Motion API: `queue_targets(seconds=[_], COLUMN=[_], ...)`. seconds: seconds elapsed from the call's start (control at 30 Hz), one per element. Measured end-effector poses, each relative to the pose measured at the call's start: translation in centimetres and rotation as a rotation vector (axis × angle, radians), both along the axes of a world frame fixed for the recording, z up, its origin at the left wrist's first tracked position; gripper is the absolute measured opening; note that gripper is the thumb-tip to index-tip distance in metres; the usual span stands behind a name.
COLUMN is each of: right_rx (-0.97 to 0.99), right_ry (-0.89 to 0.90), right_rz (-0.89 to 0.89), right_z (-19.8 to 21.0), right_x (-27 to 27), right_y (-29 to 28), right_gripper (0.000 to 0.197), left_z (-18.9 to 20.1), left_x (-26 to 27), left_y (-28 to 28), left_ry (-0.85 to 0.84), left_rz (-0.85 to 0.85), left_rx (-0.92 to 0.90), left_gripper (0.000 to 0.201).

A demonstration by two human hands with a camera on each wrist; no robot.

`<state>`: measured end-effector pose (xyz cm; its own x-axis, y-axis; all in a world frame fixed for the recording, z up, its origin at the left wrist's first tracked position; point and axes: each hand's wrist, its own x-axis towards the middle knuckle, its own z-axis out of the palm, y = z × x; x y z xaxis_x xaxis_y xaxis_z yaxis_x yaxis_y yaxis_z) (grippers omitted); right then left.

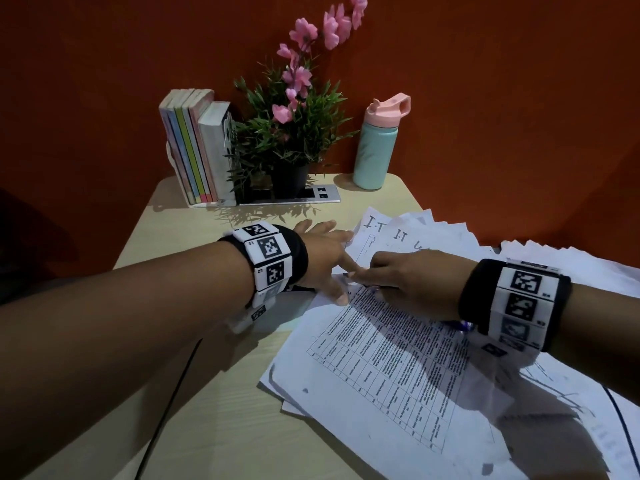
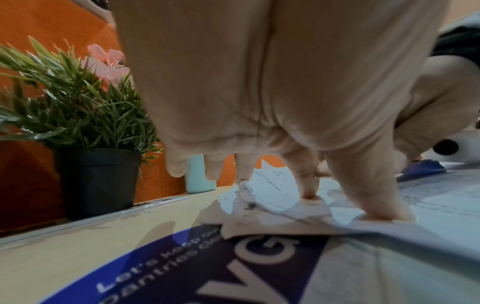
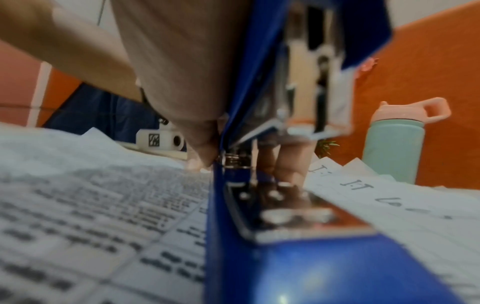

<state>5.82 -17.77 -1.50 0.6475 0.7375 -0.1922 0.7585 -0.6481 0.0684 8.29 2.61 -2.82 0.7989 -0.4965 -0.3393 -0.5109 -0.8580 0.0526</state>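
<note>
Stapling setup here: the blue stapler is gripped by the right hand, thumb and fingers curled round its raised upper arm. Its base is laid over the stack of papers, right at the top corner of the printed sheet. That corner is pinned down by the left hand, with the fingers spread and the index tip and thumb pressed flat on the paper. The stack is fanned across the right side of the table. Books, a potted plant and a mint bottle are lined up at the back.
</note>
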Motion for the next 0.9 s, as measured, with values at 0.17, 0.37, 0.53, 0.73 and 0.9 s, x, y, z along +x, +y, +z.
queue_targets(seconds=[0.17, 0.37, 0.53, 0.73, 0.9], right_rx=[0.122, 0.194, 0.181, 0.078, 0.058], right_ry=[0.024, 0.043, -0.004, -0.029, 0.004], right_rz=[-0.098, -0.21, -0.209, -0.223, -0.221], right_z=[0.5, 0.8, 1.1, 1.3, 1.3], right_x=[-0.8, -1.1, -1.9, -2.9, -3.2], right_y=[-0.7, -0.6, 0.1, 1.2, 2.0], right_gripper=[0.059, 0.082, 0.081, 0.077, 0.073], left_z=[1.0, 4.2, 2.7, 1.9, 1.9], left_x=[-0.2, -0.7, -1.3, -2.4, -4.8], left_y=[0.2, 1.9, 1.4, 1.3, 2.4], left_ry=[-0.07, -0.084, 0.284, 0.456, 0.356], left_rz=[0.041, 0.138, 0.383, 0.577, 0.758], left_rx=[-0.07, -0.277, -0.687, -0.879, -0.994], left_gripper=[0.069, 0.053, 0.018, 0.005, 0.013])
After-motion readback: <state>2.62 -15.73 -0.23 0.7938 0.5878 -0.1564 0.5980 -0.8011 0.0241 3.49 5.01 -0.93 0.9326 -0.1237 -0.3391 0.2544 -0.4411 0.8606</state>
